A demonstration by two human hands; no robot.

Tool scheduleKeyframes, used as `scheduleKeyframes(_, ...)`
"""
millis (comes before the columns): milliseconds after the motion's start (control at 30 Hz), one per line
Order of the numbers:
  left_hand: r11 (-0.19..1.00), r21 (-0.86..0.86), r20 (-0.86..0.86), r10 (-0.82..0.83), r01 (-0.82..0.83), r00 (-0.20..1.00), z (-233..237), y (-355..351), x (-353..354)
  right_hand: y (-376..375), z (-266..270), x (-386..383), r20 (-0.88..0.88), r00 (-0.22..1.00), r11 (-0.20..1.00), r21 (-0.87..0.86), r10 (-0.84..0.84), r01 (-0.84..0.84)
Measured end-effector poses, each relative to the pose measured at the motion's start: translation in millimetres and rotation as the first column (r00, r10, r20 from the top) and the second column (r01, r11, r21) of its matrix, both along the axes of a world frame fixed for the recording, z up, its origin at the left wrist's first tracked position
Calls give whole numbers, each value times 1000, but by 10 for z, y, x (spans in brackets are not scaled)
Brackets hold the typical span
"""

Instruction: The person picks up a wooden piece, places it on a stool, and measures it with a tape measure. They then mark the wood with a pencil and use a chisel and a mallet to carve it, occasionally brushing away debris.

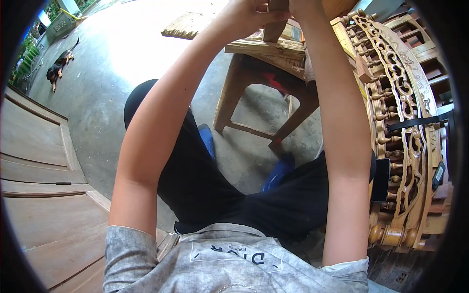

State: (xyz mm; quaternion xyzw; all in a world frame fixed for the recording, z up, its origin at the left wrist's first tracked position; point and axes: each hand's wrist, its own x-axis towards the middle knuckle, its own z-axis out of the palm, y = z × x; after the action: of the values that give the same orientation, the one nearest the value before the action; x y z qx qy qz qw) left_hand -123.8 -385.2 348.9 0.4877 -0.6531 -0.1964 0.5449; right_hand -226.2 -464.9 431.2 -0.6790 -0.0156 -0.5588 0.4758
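Mottled grey T-shirt point(234, 268), black trousers point(215, 200)

A brown stool point(244, 73) stands on the grey floor point(102, 112), carrying rough-edged wood point(266, 50); a dog point(59, 67) lies on the floor.

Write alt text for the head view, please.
A person's bare left hand grips a narrow brown wooden piece, right hand beside it, above rough tan planks on a brown angular stool. Carved golden wooden furniture stands right.
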Motion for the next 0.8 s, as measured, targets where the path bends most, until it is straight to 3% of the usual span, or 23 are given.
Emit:
scheduleKeyframes(67, 999, 48, -6, 11, -11, 1000, 108, 141, -67, -69, -14, 51, 12, 999, 999, 8, 33, -33)
scheduleKeyframes(167, 999, -50, -61, -6, 3, 998, -35, 2, -40, -35, -16, 38, 16, 998, 998, 30, 55, -55)
scheduleKeyframes(400, 996, -47, 34, 74, -72, 997, 9, 46, -64, -115, -3, -33, -72, 989, 992, 15, 129, -128)
scheduleKeyframes(467, 993, -2, 65, 115, -115, 991, 76, 84, -70, -213, -16, -142, -210, 941, 964, -26, -266, 266)
scheduleKeyframes(533, 980, -82, 95, 188, -181, 978, -53, -61, -30, -130, 37, -377, -160, 920, 916, -248, -359, 314)
scheduleKeyframes(600, 973, -89, 109, 220, -211, 969, -104, -125, -1, -13, 1, -767, -255, 721, 750, -398, -644, 529)
scheduleKeyframes(667, 980, -20, 133, 201, -200, 971, -24, -32, -11, 3, -99, -1099, -412, 278, 495, -668, -868, 556)
scheduleKeyframes(733, 982, -32, 121, 191, -188, 974, -7, 6, -19, 181, -254, -1320, -611, -95, 533, -747, -786, 398)
scheduleKeyframes(767, 983, -39, 120, 185, -181, 975, 3, 6, -26, 126, -333, -1392, -701, -247, 638, -712, -669, 293)
scheduleKeyframes(800, 968, -143, 114, 224, -207, 968, -93, -88, -7, 173, -391, -1433, -785, -248, 738, -619, -568, 270)
